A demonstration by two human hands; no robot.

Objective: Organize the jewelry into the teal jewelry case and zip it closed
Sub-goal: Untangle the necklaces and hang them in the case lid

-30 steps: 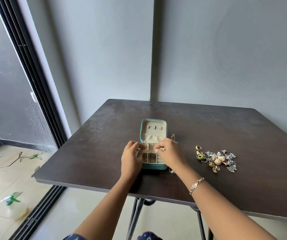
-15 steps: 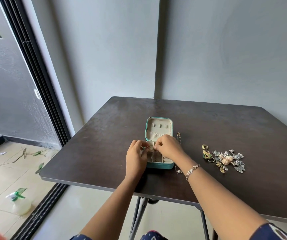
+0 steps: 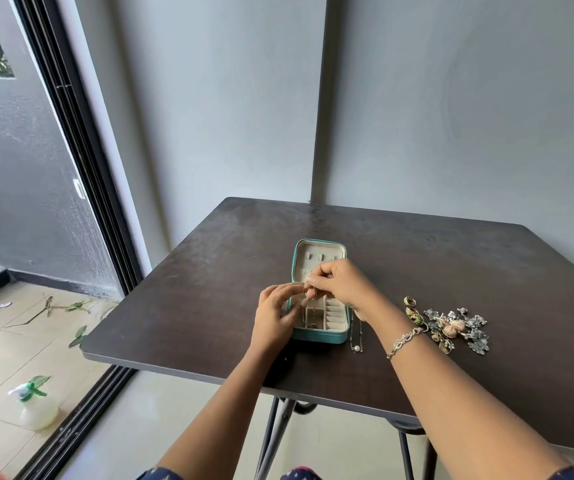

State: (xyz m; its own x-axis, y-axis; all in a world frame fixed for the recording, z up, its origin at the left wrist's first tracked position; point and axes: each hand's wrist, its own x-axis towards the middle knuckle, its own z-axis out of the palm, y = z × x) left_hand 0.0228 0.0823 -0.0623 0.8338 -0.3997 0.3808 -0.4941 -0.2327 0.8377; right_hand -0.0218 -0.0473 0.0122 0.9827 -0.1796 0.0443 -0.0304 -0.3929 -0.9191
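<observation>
**Chain raised over the open case**

Raised since a second ago, the right hand [image 3: 342, 284] is now held up by the lid, and a thin gold chain [image 3: 308, 301] has been drawn up with it. The chain is pinched between the right fingers [image 3: 316, 280] and hangs down into the compartments below. The left hand [image 3: 273, 315] is kept at the tray's left edge with its fingers [image 3: 290, 292] curled near the chain; whether the chain is actually pinched there cannot be told.

The small teal zip-up jewelry case [image 3: 318, 337] lies open, lid flat, on the dark brown square bench [image 3: 209, 289]. A pearl-drop necklace [image 3: 356, 337] is laid just beside its right wall. Well to the right, a heap of gold rings and silver leaf brooches [image 3: 451, 327] is not yet packed.

Trouble is easily pictured: a chain this fine could be knotted if it is dropped in a bundle, or snagged on a divider. Any link left over the rim would likely be caught by the zip.

Grey walls are met in a corner behind the bench. On the left a black-framed glass door is seen, with pale floor tiles, scattered leaves and a white spray bottle with a green trigger [image 3: 36, 405].
</observation>
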